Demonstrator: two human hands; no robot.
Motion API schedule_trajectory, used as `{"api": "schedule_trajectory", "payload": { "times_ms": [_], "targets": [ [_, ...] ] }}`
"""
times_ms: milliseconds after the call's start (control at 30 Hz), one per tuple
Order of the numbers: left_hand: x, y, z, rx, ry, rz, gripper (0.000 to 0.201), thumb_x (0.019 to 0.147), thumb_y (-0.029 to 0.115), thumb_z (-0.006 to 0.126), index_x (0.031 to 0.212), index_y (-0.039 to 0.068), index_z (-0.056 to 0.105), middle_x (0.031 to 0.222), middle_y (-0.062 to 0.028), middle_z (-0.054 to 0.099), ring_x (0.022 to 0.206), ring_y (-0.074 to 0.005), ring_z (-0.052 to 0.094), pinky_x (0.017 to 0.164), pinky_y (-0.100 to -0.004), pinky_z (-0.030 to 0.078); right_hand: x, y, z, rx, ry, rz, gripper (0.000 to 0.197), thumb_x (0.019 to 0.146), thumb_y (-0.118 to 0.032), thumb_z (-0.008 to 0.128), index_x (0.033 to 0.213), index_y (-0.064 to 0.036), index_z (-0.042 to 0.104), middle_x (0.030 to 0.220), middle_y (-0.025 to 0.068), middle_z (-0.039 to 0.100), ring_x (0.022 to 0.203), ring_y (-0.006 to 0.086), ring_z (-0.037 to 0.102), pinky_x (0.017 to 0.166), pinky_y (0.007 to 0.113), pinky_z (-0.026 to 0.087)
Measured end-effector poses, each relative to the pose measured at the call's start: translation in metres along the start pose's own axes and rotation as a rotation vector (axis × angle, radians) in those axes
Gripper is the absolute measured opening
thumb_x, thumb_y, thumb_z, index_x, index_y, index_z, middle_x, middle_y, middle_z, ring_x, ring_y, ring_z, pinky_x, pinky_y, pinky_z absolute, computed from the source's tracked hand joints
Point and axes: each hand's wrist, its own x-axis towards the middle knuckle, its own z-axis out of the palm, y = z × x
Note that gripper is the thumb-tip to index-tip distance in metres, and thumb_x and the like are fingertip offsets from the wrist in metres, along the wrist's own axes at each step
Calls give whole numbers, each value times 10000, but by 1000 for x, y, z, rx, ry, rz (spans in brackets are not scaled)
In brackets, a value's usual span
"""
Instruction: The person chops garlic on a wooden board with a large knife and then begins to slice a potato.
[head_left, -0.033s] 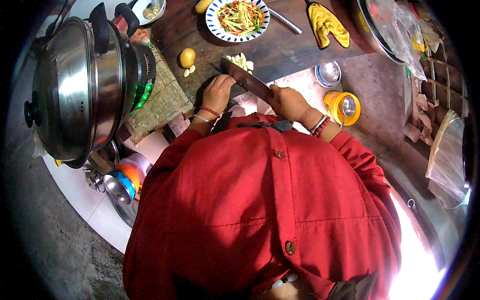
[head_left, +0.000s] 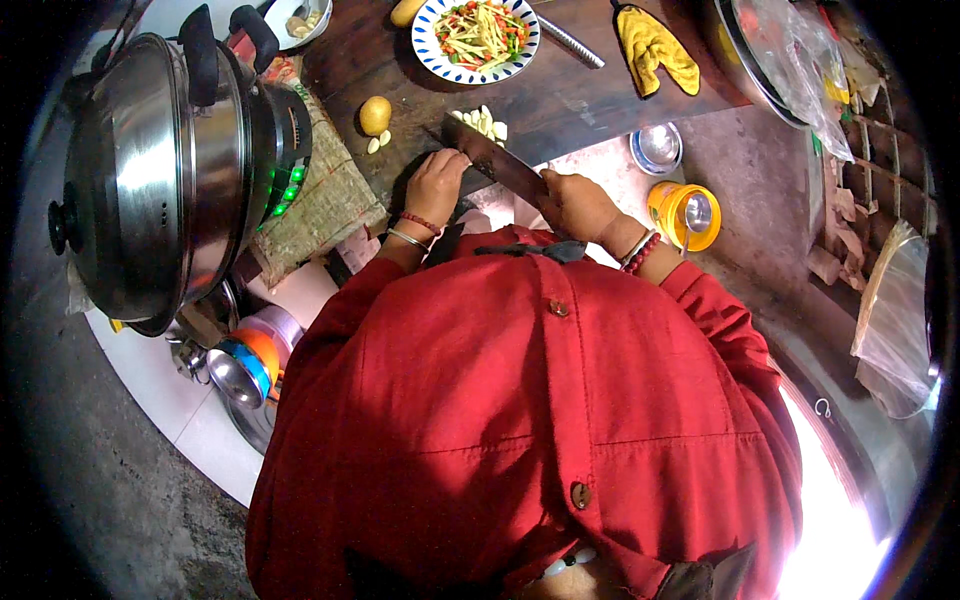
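Wooden table point(head_left: 560, 112): your cleaver point(head_left: 492, 158) slants over its near edge.
Right hand point(head_left: 582, 208): you've closed it round the cleaver's handle.
Left hand point(head_left: 437, 186): your fingers bunch by the blade; contents unclear.
Garlic cloves point(head_left: 485, 122): just beyond your blade.

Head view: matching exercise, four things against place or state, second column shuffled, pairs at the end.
1. wide dark-metal cleaver
2. round white plate with blue-marked rim
3. lidded silver metal pot
4. crumpled yellow cloth with dark edging

A. at the picture's left, beside green lights
B. gripped in the right hand
C. on the dark brown wooden table, right of the plate
D. holding a mix of pale, red and green shreds

Pairs: 1-B, 2-D, 3-A, 4-C
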Motion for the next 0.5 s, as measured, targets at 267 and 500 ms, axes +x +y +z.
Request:
{"api": "schedule_trajectory", "payload": {
  "times_ms": [267,500],
  "targets": [
    [1,1,0,41,-15,-26,129,881,44,606,1001,22,650,1015,-134,631,952,-340,622,812,-421,518,18,9,21,101,39,-43,252,908,-238,619,1027,-17,601,787,242,664,761,437,648,679,478,513],
    [-2,-2,-1,44,-28,-15,136,895,58,590,1011,22,650,1022,-133,631,971,-339,617,847,-417,512,16,-1,28,71,111,-11,271,924,-257,609,1041,-13,601,785,249,658,763,438,645,660,490,504]
  ]
}}
